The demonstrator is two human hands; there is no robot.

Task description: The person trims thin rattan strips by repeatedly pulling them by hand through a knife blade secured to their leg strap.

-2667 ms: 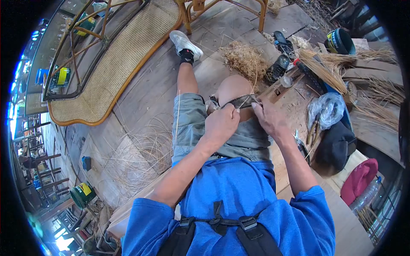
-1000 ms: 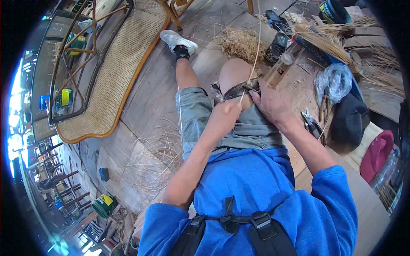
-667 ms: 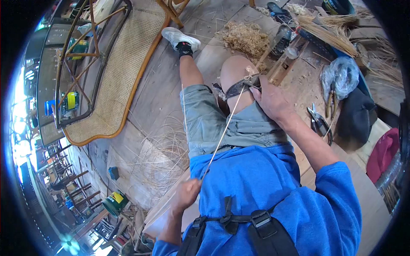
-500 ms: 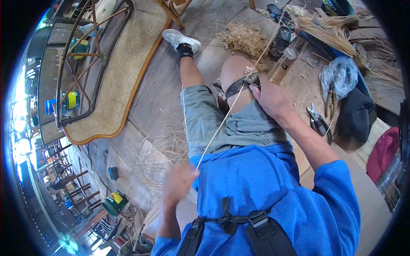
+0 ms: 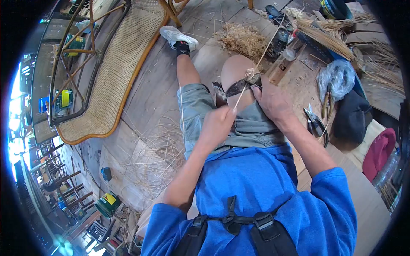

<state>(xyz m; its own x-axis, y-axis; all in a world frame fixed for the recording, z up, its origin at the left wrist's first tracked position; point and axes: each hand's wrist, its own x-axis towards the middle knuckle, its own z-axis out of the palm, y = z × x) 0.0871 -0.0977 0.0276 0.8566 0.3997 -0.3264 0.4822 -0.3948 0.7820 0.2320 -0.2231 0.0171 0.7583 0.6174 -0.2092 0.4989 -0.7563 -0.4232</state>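
My left hand [image 5: 218, 124] is closed around a thin rattan strip [image 5: 242, 93], in front of my right knee. The strip runs up over a dark pad [image 5: 236, 88] strapped on that knee and on towards the floor beyond. My right hand [image 5: 272, 100] is closed at the right side of the pad, its thumb against the strip. Whatever it grips there is mostly hidden; a dark edge shows by the fingers. Pale curled shavings [image 5: 251, 73] cling to the strip just past the pad.
A heap of shavings [image 5: 243, 40] lies beyond the knee. Loose strips [image 5: 160, 149] tangle on the left floor. Near a caned chair frame [image 5: 106, 81] stand paint cans. On the right are cutters [image 5: 317, 123], pliers [image 5: 328, 102], a plastic bag [image 5: 337, 79] and bundled cane [image 5: 326, 36].
My left hand has moved up and forward from beside my waist to near the knee, still on the rattan strip. My right hand stays at the pad.
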